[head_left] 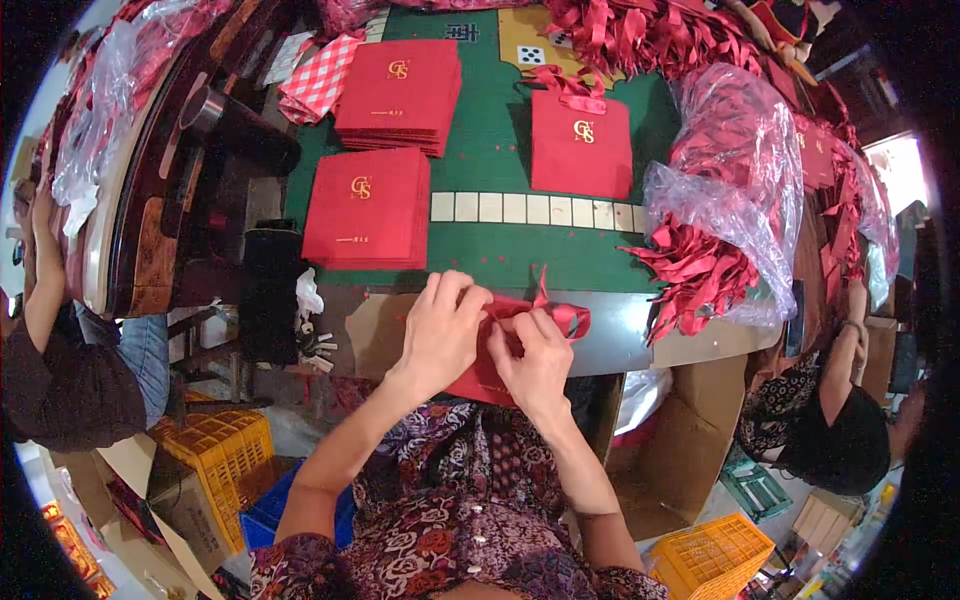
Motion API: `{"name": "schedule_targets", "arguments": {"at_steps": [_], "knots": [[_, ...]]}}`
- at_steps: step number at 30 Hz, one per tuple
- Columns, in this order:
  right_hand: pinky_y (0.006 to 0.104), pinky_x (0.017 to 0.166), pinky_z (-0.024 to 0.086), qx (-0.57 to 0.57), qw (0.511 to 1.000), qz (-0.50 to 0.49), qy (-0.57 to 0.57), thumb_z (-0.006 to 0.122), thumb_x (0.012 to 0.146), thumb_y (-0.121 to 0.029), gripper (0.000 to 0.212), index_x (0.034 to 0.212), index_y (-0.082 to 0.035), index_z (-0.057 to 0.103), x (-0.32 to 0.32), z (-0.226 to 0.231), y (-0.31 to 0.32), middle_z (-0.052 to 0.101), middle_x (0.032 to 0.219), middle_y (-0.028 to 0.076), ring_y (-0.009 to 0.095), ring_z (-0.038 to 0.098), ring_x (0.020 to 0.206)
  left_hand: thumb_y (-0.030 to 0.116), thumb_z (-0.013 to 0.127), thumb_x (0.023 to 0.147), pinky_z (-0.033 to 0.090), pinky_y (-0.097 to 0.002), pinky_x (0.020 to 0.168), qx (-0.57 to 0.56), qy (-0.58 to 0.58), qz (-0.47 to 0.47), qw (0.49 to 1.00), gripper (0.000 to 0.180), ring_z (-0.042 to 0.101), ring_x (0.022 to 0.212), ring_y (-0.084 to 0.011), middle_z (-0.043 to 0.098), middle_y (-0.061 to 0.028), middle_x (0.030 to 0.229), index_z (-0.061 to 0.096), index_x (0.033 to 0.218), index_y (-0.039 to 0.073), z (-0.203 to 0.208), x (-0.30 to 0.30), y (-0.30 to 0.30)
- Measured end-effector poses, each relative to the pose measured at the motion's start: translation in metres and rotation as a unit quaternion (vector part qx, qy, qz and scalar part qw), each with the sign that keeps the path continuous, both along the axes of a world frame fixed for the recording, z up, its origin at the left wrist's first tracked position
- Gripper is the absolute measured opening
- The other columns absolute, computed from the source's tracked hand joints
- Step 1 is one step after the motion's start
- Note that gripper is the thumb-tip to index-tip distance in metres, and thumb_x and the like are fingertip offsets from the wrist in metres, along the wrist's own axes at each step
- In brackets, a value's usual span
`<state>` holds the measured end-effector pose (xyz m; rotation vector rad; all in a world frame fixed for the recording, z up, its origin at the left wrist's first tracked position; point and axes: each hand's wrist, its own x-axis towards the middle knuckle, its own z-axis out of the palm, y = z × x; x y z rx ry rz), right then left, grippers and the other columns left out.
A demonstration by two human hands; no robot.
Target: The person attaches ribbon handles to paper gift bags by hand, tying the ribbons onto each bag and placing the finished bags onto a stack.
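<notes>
At the near table edge, my two hands work on a red paper bag (pixel 478 388), which they largely cover. My left hand (pixel 438 335) has its fingers curled over the bag's left side. Bent fingers of my right hand (pixel 532 362) press together at the bag's upper right, by a red ribbon (pixel 572 320) that loops out beside them. Exactly what the fingertips pinch is hidden. Farther off to the right lies a flat red bag (pixel 580 145) with a ribbon at its top. Two stacks of red bags, a nearer one (pixel 365 208) and a farther one (pixel 398 95), stand to the left.
Clear plastic wrap (pixel 735 140) full of red ribbons lies on the right, with loose ribbons (pixel 700 268) spilling toward me. More ribbons (pixel 650 40) heap at the back. A dark cup (pixel 205 108) sits left. People work on both sides; an open carton (pixel 670 450) stands below right.
</notes>
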<state>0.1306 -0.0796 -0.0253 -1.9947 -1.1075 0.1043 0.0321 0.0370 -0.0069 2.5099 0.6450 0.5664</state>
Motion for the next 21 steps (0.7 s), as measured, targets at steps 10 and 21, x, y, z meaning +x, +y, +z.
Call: {"name": "schedule_targets", "arguments": {"at_steps": [10, 21], "knots": [[0.0414, 0.063, 0.05, 0.006, 0.999, -0.008, -0.043, 0.076, 0.078, -0.007, 0.016, 0.083, -0.005, 0.061, -0.005, -0.009, 0.005, 0.059, 0.082, 0.01, 0.031, 0.061, 0.075, 0.001, 0.062, 0.082, 0.049, -0.0415, 0.078, -0.047, 0.03, -0.033, 0.998, 0.014, 0.055, 0.09, -0.0327, 0.061, -0.0116, 0.092, 0.058, 0.094, 0.005, 0.002, 0.003, -0.002], [0.0451, 0.074, 0.054, -0.058, 0.989, 0.057, 0.127, 0.069, 0.089, -0.008, 0.024, 0.112, -0.004, 0.065, 0.013, 0.03, -0.01, 0.065, 0.098, 0.016, 0.037, 0.066, 0.089, 0.014, 0.073, 0.086, 0.047, -0.0433, 0.075, -0.173, -0.018, 0.02, 0.984, 0.021, 0.056, 0.084, -0.0342, 0.063, -0.0109, 0.089, 0.058, 0.096, 0.004, -0.019, -0.005, 0.002]]}}
